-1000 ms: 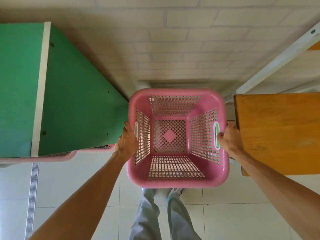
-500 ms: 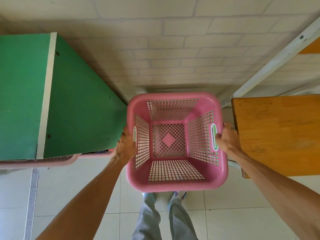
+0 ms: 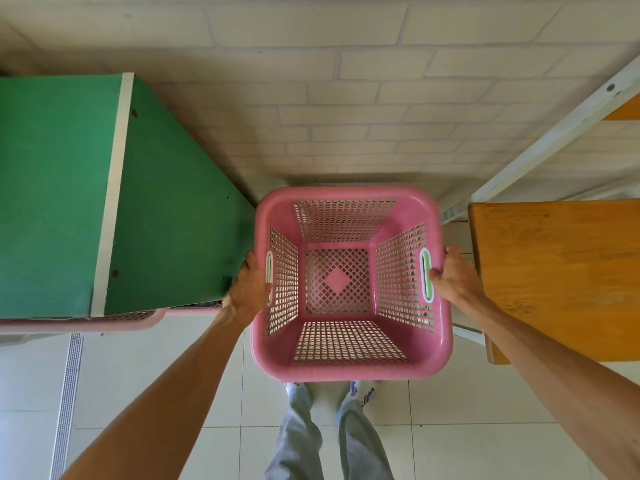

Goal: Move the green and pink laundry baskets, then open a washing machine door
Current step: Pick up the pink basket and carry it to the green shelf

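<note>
A pink perforated laundry basket [image 3: 349, 367] is held in front of me, empty, its open top facing up. Green shows through its holes and handle slots, as if a green basket sits nested under it. My left hand [image 3: 250, 289] grips the left handle slot. My right hand [image 3: 450, 277] grips the right handle slot. The basket hangs between a green cabinet and a wooden table, above my feet. No washing machine is in view.
A green cabinet [image 3: 173, 216] stands close on the left, with another pink basket rim [image 3: 114, 322] under its lower edge. A wooden table [image 3: 561, 275] stands close on the right. A brick wall [image 3: 346, 116] is straight ahead. White floor tiles and a drain strip [image 3: 67, 393] lie below.
The view has tilted down a little, so the basket and both hands sit lower in the frame. Both hands keep the same grip on the handles.
</note>
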Demonstrator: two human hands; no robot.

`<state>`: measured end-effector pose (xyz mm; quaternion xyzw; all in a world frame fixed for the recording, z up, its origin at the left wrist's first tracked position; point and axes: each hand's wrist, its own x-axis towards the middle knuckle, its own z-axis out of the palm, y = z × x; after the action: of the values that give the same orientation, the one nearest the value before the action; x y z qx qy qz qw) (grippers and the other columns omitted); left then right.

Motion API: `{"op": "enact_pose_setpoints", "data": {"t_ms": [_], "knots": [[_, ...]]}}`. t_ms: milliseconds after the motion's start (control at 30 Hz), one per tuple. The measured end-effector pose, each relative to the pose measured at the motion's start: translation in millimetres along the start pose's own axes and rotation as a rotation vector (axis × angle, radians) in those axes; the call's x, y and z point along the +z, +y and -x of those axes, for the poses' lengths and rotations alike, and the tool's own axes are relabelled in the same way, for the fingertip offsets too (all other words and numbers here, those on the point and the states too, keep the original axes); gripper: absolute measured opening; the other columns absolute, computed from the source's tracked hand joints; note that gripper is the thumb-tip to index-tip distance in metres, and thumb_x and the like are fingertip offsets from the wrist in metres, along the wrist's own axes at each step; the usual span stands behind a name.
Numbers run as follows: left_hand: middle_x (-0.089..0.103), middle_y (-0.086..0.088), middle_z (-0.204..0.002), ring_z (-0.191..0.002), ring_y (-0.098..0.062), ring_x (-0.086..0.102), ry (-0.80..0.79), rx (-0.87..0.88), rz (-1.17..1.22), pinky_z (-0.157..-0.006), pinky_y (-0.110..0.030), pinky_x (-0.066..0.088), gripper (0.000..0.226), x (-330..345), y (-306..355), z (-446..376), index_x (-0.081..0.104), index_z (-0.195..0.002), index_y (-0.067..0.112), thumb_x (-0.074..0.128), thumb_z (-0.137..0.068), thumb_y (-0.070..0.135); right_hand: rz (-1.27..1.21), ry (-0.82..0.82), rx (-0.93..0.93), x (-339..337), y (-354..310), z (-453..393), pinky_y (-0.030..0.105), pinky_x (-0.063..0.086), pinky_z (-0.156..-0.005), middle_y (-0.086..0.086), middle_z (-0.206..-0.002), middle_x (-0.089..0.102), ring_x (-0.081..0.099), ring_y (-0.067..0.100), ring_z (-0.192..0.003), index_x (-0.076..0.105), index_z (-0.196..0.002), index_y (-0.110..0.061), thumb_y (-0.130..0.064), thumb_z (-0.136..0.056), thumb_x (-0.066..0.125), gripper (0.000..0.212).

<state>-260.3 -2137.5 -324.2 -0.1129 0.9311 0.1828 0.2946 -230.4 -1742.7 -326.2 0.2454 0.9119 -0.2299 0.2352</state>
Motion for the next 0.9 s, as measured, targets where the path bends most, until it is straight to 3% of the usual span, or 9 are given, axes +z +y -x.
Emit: {"op": "enact_pose_setpoints", "data": {"t_ms": [133, 300, 433, 500, 600, 700, 767, 833, 900], "knots": [[0.051, -0.022, -0.129, -0.101, -0.041, 0.064, -0.005, 0.014, -0.044, -0.086, -0.053, 0.056, 0.076, -17, 11, 10, 0.023, -0.146, 0.001, 0.071, -0.088, 0.009, 0.03, -0.067, -0.026, -7, 6, 3, 0.038, 0.062, -0.061, 0.01, -0.107, 0.07, 0.074, 0.026, -0.078, 0.043, -0.129, -0.009, -0.018, -0.088, 0.071, 0.05], [0.055, -0.013, -0.115, -0.098, -0.034, 0.064, -0.026, 0.078, -0.043, -0.082, -0.054, 0.058, 0.071, -60, 30, 64, 0.032, -0.138, 0.013, 0.072, -0.081, 0.025, 0.049, -0.155, -0.12, -48, -17, 49, 0.034, 0.062, -0.066, 0.006, -0.116, 0.07, 0.075, 0.022, -0.083, 0.046, -0.136, -0.014, -0.028, -0.09, 0.068, 0.053], [0.057, -0.006, -0.109, -0.101, -0.029, 0.063, -0.005, 0.106, -0.127, -0.082, -0.051, 0.057, 0.07, -93, 41, 123, 0.035, -0.134, 0.022, 0.058, -0.074, 0.049, 0.003, -0.213, -0.197, -88, -32, 91, 0.032, 0.062, -0.056, -0.004, -0.091, 0.072, 0.072, 0.012, -0.066, 0.05, -0.13, -0.021, -0.081, -0.081, 0.035, 0.079], [0.053, -0.01, -0.128, -0.119, -0.032, 0.056, 0.0, 0.149, -0.198, -0.097, -0.052, 0.051, 0.076, -133, 69, 176, 0.032, -0.142, 0.02, 0.056, -0.08, 0.057, 0.001, -0.165, -0.195, -113, -52, 122, 0.026, 0.057, -0.05, -0.003, -0.079, 0.068, 0.065, 0.01, -0.056, 0.054, -0.118, -0.018, -0.071, -0.09, 0.04, 0.062], [0.029, -0.016, -0.159, -0.144, -0.035, 0.033, 0.018, 0.177, -0.293, -0.116, -0.052, 0.032, 0.095, -170, 89, 234, 0.017, -0.156, 0.014, 0.049, -0.086, 0.071, 0.053, -0.13, -0.237, -155, -90, 190, 0.023, 0.041, -0.043, 0.002, -0.07, 0.063, 0.052, 0.011, -0.05, 0.055, -0.102, -0.015, -0.054, -0.099, 0.043, 0.041], [0.015, -0.016, -0.165, -0.15, -0.035, 0.02, 0.037, 0.203, -0.329, -0.12, -0.052, 0.023, 0.101, -191, 99, 272, 0.011, -0.159, 0.013, 0.04, -0.086, 0.078, 0.049, -0.111, -0.264, -173, -97, 231, 0.019, 0.026, -0.05, -0.01, -0.071, 0.048, 0.046, 0.008, -0.057, 0.051, -0.091, -0.021, -0.075, -0.088, 0.028, 0.059], [0.017, -0.016, -0.165, -0.15, -0.034, 0.023, 0.057, 0.236, -0.359, -0.12, -0.053, 0.025, 0.107, -203, 106, 291, 0.014, -0.159, 0.014, 0.032, -0.081, 0.085, 0.082, -0.131, -0.27, -181, -91, 247, 0.025, 0.029, -0.053, -0.008, -0.073, 0.049, 0.051, 0.012, -0.063, 0.057, -0.1, -0.017, -0.083, -0.082, 0.021, 0.077], [0.021, -0.016, -0.163, -0.148, -0.034, 0.026, 0.068, 0.281, -0.39, -0.118, -0.055, 0.026, 0.112, -213, 113, 308, 0.019, -0.157, 0.016, 0.024, -0.073, 0.09, 0.141, -0.133, -0.237, -201, -83, 269, 0.031, 0.046, -0.065, -0.01, -0.07, 0.042, 0.053, 0.014, -0.069, 0.052, -0.099, -0.02, -0.072, -0.092, 0.027, 0.058], [0.022, -0.016, -0.163, -0.148, -0.035, 0.026, 0.068, 0.325, -0.417, -0.118, -0.057, 0.025, 0.112, -222, 123, 319, 0.021, -0.156, 0.016, 0.025, -0.073, 0.09, 0.128, -0.09, -0.199, -220, -71, 288, 0.046, 0.049, -0.092, -0.004, -0.084, 0.057, 0.062, 0.023, -0.096, 0.053, -0.099, -0.021, -0.066, -0.097, 0.027, 0.052]]}}
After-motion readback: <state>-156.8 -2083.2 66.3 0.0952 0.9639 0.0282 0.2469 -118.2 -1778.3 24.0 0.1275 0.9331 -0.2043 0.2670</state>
